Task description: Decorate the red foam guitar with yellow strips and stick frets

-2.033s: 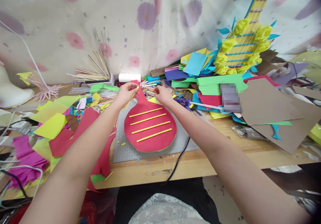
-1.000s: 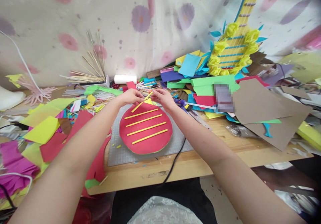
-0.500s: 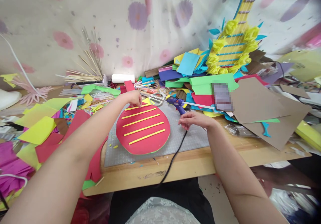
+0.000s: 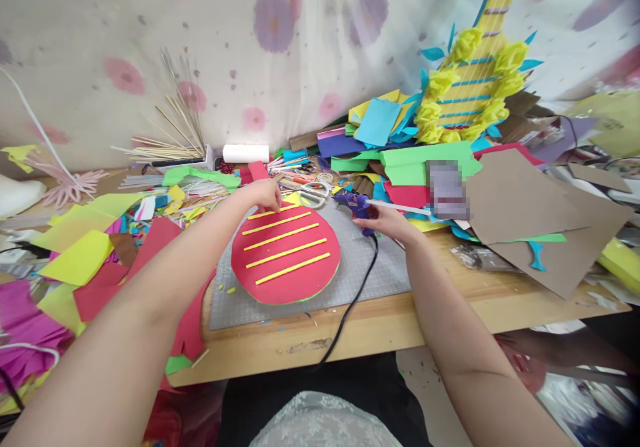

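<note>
A round red disc (image 4: 287, 287) with several parallel yellow strips (image 4: 283, 253) across it rests on a grey cutting mat (image 4: 373, 290). My left hand (image 4: 267, 197) is at the disc's top edge, its fingers closed at the uppermost yellow strip (image 4: 290, 207); the fingertips are partly hidden. To the right of the disc, my right hand (image 4: 383, 220) has its fingers around the handle of a purple-blue hot glue gun (image 4: 356, 203). A white glue stick (image 4: 400, 207) sticks out of its rear. The gun's black cord (image 4: 353, 307) runs down over the table's front edge.
Light-handled scissors (image 4: 315, 195) lie behind the disc. Coloured sheets and scraps (image 4: 90, 253) crowd the left. A phone-like blurred object (image 4: 447, 190) and brown cardboard (image 4: 525, 207) lie at the right. A yellow paper guitar (image 4: 467, 93) leans at the back.
My right hand has moved up and closed around the glue gun's handle; before, it was just below it with nothing gripped. My left hand stays at the disc's top strip.
</note>
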The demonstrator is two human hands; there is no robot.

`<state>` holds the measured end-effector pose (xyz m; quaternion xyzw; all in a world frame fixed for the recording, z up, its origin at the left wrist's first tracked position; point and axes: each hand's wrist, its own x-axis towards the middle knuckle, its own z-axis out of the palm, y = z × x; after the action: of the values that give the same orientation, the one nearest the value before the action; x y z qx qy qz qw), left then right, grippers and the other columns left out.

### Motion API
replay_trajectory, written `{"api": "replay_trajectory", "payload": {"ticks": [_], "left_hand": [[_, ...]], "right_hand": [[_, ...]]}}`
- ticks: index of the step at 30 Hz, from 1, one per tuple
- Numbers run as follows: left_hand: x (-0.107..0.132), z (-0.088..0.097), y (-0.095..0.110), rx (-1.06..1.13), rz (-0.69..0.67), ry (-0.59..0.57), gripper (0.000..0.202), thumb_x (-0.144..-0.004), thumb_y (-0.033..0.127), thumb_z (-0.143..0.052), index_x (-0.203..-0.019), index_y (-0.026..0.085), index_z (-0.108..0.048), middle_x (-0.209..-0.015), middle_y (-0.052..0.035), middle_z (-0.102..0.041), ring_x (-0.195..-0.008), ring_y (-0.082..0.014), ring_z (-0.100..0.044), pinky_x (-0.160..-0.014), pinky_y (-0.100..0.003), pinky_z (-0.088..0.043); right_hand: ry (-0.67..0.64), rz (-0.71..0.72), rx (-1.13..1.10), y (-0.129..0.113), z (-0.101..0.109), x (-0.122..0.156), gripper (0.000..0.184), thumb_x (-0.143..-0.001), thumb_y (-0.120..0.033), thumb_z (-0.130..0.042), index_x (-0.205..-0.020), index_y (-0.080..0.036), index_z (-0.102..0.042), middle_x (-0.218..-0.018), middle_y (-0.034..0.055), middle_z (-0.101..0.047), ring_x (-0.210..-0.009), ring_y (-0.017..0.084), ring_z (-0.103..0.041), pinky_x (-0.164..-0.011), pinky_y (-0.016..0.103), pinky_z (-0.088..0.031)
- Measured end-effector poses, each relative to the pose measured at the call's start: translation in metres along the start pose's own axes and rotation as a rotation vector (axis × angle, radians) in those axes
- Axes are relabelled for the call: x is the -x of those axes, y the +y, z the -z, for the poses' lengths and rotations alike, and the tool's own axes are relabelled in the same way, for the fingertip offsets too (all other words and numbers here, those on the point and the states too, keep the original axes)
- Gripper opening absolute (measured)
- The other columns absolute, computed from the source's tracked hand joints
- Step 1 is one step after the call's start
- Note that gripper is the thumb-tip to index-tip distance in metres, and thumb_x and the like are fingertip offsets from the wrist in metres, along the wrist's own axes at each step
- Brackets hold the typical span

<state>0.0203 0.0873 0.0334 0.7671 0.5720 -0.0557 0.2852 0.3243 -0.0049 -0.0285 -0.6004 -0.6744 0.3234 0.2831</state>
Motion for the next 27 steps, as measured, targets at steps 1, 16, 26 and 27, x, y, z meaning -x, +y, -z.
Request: {"api": "replay_trajectory", "payload": {"ticks": [1,16,26,27], "left_hand": [[0.001,0.0,0.0,0.012,-0.002,0.013,0.011,-0.043,0.017,-0.071,-0.053,0.02,-0.067,-0.046,0.0023,-0.06,-0.041,-0.0118,-0.053,-0.05,-0.022,-0.041],[0.0,-0.008,0.001,-0.135,0.046,0.035,0.009,-0.048,0.021,-0.067,-0.057,0.022,-0.068,-0.051,0.0001,-0.06,-0.05,-0.0181,-0.056,-0.056,-0.029,-0.04],[0.001,-0.005,0.003,-0.202,0.07,0.001,0.016,-0.056,0.026,-0.067,-0.07,0.02,-0.069,-0.068,0.0,-0.069,-0.055,-0.0128,-0.057,-0.056,-0.022,-0.041],[0.003,-0.006,0.004,-0.208,0.073,0.006,0.017,-0.056,0.026,-0.066,-0.071,0.02,-0.069,-0.07,-0.0001,-0.069,-0.055,-0.013,-0.057,-0.055,-0.022,-0.041]], "right_hand": [[0.005,-0.003,0.009,-0.001,-0.004,-0.002,0.046,-0.063,-0.051,-0.066,-0.093,-0.017,-0.062,-0.082,0.0043,-0.064,-0.073,0.017,-0.056,-0.064,0.028,-0.044],[0.176,-0.077,0.023,0.007,-0.021,0.001,0.045,-0.067,-0.046,-0.063,-0.099,-0.015,-0.06,-0.093,0.0092,-0.065,-0.081,0.021,-0.059,-0.071,0.033,-0.045],[0.28,-0.074,0.033,0.018,-0.011,0.007,0.039,-0.059,-0.051,-0.067,-0.073,-0.019,-0.049,-0.067,0.0003,-0.055,-0.06,0.013,-0.049,-0.057,0.027,-0.037],[0.277,-0.074,0.094,0.016,-0.005,0.009,0.041,-0.059,-0.054,-0.067,-0.067,-0.02,-0.045,-0.061,-0.0023,-0.05,-0.056,0.012,-0.044,-0.054,0.026,-0.033]]}}
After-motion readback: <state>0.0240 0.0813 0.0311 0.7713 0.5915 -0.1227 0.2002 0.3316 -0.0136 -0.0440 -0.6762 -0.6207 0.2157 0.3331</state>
